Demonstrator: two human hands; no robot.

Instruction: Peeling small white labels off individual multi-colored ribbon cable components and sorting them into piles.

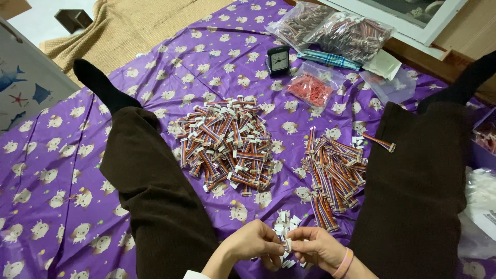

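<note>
Hands, nearest item: left hand (253, 243) and right hand (315, 247) meet at the bottom edge, fingertips of both pinched on one small white connector (287, 244) with a short ribbon end; both grasping, neither released. A pink band (343, 263) circles the right wrist.

White connectors (287, 221), loose: a small heap just beyond the hands, on the purple sheet (62, 170).

Legs in dark trousers: left leg (150, 191) and right leg (413, 191) flank the work, spread apart.

Big pile (227, 144) of striped ribbon cables, taken as landmark: it lies beyond the hands, between the legs. A smaller pile (333, 173) sits to its right, cables lying more parallel.

Beyond the big pile: a black clock (279, 59), upright. Right of the clock, a clear bag of red bits (311, 89). Farther back, bulging bags (336, 31) of more cables.

Handling note, as a judgement: the part is tiny, so a fingertip pinch close to the connector, ribbon kept square to it, should serve best; pulling at an angle could bend the wires.
</note>
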